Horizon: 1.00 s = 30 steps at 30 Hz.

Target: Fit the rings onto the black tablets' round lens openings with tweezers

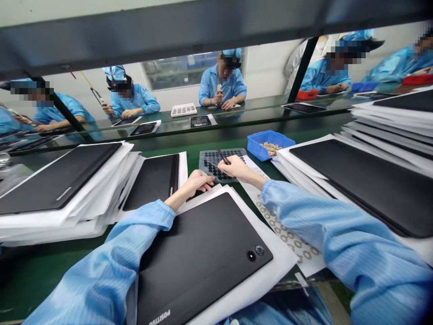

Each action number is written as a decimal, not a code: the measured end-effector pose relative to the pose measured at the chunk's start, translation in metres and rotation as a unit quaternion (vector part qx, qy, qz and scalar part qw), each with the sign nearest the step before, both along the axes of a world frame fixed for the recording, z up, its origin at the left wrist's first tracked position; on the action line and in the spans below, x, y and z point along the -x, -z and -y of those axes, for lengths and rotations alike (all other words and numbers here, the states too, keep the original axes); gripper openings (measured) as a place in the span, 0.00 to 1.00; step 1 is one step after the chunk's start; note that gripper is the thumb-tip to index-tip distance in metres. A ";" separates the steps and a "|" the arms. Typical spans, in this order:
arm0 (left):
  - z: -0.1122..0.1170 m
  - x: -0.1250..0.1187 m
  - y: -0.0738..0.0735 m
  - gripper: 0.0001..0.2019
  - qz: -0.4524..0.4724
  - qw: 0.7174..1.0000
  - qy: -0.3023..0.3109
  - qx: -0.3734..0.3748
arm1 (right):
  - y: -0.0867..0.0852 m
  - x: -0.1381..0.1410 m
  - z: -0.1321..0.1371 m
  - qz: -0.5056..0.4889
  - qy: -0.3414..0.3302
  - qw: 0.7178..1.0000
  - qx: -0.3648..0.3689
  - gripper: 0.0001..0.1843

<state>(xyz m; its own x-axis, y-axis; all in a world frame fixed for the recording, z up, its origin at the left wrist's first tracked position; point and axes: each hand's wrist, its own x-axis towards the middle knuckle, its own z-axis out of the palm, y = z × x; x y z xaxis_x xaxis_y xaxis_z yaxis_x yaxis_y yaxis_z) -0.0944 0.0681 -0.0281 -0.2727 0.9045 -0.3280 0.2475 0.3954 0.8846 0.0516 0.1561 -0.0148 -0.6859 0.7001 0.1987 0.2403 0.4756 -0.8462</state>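
A black tablet [203, 257] lies back-up on a white sheet [270, 275] in front of me, its camera lenses [255, 253] toward the right. My left hand [198, 181] rests with curled fingers on the far edge of the sheet. My right hand [235, 169] pinches thin black tweezers [222, 155], tip over a grey tray of small round parts [213, 160]. A white strip of ring-shaped stickers [287, 234] runs under my right forearm.
Stacks of black tablets on white sheets sit at left [57, 185], centre-left [152, 180] and right [372, 180]. A blue bin [267, 143] holds small pale parts. Across the green conveyor [189, 151], several people in blue coats work at a glass-topped bench.
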 end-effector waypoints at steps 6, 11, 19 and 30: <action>0.018 0.007 -0.018 0.19 -0.240 0.970 0.027 0.025 | -0.030 -0.031 0.035 0.011 -0.042 0.988 0.148 0.09; 0.073 -0.028 -0.020 0.08 -0.416 0.893 0.073 -0.155 | -0.023 -0.094 0.095 0.060 -0.051 0.981 0.179 0.04; 0.112 -0.070 0.000 0.06 -0.355 0.810 0.353 -0.306 | 0.003 -0.135 0.148 0.086 0.040 0.971 0.219 0.02; 0.107 -0.070 0.001 0.07 -0.362 0.803 0.356 -0.313 | 0.006 -0.137 0.156 0.109 0.079 0.974 0.180 0.03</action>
